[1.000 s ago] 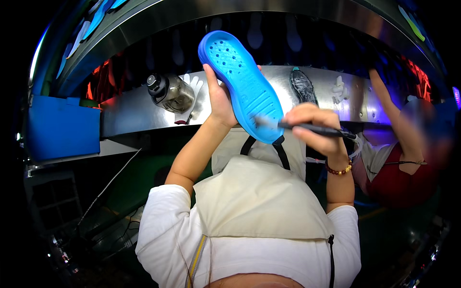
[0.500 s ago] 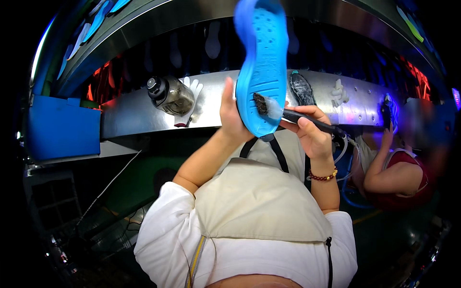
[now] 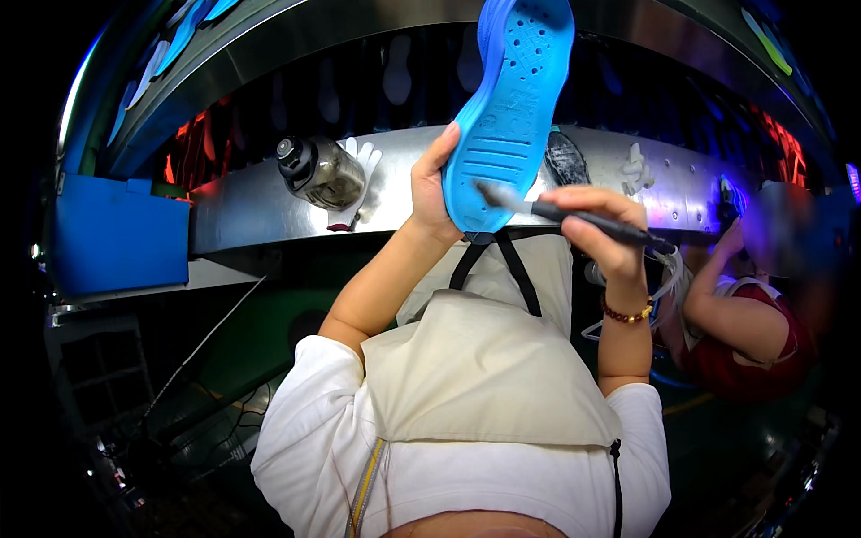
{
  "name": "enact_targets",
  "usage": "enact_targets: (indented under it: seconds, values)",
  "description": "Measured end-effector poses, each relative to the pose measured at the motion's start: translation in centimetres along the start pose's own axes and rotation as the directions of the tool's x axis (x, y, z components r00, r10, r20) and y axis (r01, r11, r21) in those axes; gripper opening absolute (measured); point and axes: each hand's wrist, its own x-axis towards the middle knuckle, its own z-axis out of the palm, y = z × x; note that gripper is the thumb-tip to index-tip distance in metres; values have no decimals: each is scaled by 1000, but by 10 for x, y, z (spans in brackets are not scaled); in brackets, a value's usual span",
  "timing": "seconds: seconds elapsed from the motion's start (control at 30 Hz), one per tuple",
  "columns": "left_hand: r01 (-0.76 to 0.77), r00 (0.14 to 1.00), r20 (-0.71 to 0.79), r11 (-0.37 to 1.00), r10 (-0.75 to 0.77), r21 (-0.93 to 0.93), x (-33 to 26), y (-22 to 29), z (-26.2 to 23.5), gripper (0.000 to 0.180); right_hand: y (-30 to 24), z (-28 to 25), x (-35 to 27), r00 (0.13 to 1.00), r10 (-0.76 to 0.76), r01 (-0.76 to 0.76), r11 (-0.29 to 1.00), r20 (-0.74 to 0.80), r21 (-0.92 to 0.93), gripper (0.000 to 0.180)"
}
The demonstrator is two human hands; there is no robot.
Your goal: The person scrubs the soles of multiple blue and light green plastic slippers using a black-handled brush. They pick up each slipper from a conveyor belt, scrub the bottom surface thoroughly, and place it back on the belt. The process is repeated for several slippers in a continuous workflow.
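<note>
blue sole (image 3: 516, 99) in left hand (image 3: 432, 184), brush (image 3: 574, 215) in right hand (image 3: 603, 229)

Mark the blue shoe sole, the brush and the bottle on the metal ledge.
blue shoe sole (image 3: 511, 108), head view, middle of the treaded face.
brush (image 3: 587, 218), head view, dark handle beside the right hand.
bottle (image 3: 325, 175), head view, its clear body.

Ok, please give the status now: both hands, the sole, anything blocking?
Left hand grips blue sole, held upright. Right hand holds brush, tip on the sole. Nothing between them.
</note>
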Motion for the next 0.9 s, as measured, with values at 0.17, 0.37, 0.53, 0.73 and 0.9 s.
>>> enact_targets:
  seconds: [0.17, 0.37, 0.53, 0.73, 0.9]
  values:
    - [42, 996, 72, 993, -50, 107, 6, 7, -13, 60, -3, -4, 10, 918, -145, 260, 922, 370, -286, 18]
    - [203, 978, 49, 979, -205, 33, 10, 18, -12, 58, 0, 5, 7, 868, -131, 305, 902, 480, -304, 18]
    - [416, 908, 3, 902, -419, 112, 9, 28, -11, 45, -12, -8, 5, 927, -96, 188, 955, 363, -228, 22]
    - [626, 776, -231, 669, -587, 402, 1, 27, -7, 50, -11, -15, 5, 768, 80, 266, 863, 635, -431, 21]
    - [655, 716, -256, 497, -649, 569, -1, 32, -1, 58, 4, -30, 5, 812, 96, 153, 917, 575, -368, 21]
